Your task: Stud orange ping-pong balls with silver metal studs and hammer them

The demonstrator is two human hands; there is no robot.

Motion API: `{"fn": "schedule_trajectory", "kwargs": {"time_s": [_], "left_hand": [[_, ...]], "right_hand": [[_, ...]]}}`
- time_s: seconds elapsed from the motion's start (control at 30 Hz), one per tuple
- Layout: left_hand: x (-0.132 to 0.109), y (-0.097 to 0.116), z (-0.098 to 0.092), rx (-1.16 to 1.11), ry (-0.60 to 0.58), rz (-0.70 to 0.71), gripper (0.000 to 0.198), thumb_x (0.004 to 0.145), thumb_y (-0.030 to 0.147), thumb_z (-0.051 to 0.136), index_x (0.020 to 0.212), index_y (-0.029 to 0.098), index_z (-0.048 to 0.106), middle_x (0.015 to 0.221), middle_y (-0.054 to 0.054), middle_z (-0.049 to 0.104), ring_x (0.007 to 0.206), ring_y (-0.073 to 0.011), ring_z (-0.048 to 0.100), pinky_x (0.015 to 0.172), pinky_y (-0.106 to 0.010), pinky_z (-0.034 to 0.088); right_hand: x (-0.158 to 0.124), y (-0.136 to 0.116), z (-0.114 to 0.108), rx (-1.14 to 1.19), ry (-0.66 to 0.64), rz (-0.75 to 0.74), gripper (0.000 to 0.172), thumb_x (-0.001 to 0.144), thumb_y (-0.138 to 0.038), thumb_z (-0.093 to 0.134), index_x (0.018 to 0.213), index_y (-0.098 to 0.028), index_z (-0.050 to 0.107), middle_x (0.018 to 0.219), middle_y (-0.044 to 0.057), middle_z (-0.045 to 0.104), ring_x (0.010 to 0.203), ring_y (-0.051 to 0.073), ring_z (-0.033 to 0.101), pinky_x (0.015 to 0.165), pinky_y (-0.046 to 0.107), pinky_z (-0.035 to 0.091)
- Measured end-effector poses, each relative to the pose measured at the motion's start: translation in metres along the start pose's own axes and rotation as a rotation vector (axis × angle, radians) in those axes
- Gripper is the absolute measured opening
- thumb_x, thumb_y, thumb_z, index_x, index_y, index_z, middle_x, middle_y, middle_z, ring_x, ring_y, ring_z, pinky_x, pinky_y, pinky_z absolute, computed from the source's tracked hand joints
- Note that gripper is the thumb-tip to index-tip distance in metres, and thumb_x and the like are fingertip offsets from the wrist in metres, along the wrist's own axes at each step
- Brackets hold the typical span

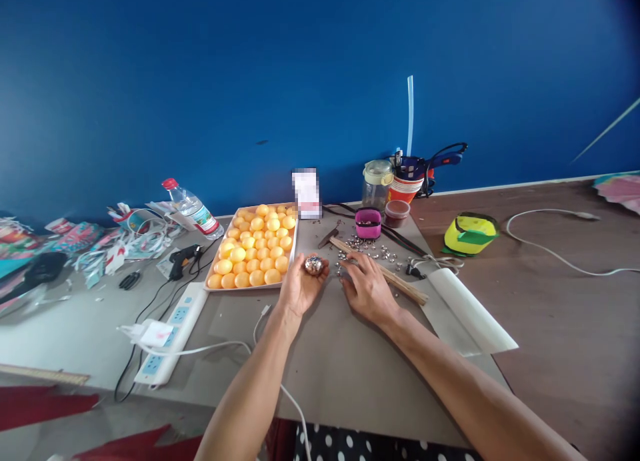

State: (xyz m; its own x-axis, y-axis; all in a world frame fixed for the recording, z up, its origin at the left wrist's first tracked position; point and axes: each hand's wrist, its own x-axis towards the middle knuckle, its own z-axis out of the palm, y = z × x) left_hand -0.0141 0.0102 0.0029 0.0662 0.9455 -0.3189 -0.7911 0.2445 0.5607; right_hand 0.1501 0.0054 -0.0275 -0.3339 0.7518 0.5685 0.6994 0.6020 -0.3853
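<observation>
Okay, silver ball (314,265) sits in the left hand (300,289), palm up, fingers and thumb curled round its sides, just right of the ball tray's near end. Surface is shiny and looks uneven; can't make out individual pieces on it. Right hand (370,286) is palm down just to the right, fingers bent, thumb and fingertips at the near-left edge of the loose silver bits (385,253). Can't tell if it's pinching one.

Handling, my read: keep the left hold light and cupped so the upper face stays clear, turn the ball with the fingers, take bits singly with thumb and fingertip. Hammer (405,286) with a wooden handle (looks like one) lies partly under the right hand, so lift the wrist clear; a knock could scatter the bits.

Containers:
- pink cup (369,230), far of the bits: small dark and shiny pieces inside, level unclear
- small round tub (397,214), just right of it: reddish-brown, can't tell contents from wall
- clear jar (375,187) with a pale yellow lid fitting, farther back: contents unclear
- orange-and-white paper cup (403,189), right of jar: blue corded tool standing in it
- shallow tray (297,229), left of the hands: rows of orange balls (257,277), some heaped toward the far end
- red-capped bottle (193,209), far left, tilted: clear, fill level unclear
</observation>
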Motion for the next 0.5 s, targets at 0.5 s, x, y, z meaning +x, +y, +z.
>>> {"fn": "schedule_trajectory", "kwargs": {"time_s": [0.5], "left_hand": [[-0.005, 0.005, -0.004, 0.066, -0.204, -0.010, 0.025, 0.077, 0.024, 0.061, 0.100, 0.013, 0.058, 0.083, -0.008, 0.061, 0.062, -0.0092, 0.053, 0.057, -0.022, 0.043]], "right_hand": [[0.002, 0.024, -0.012, -0.339, -0.051, 0.308, 0.032, 0.078, -0.026, 0.051, 0.108, -0.016, 0.055, 0.099, 0.015, 0.054, 0.089, 0.029, 0.047, 0.075, 0.041, 0.037]]}}
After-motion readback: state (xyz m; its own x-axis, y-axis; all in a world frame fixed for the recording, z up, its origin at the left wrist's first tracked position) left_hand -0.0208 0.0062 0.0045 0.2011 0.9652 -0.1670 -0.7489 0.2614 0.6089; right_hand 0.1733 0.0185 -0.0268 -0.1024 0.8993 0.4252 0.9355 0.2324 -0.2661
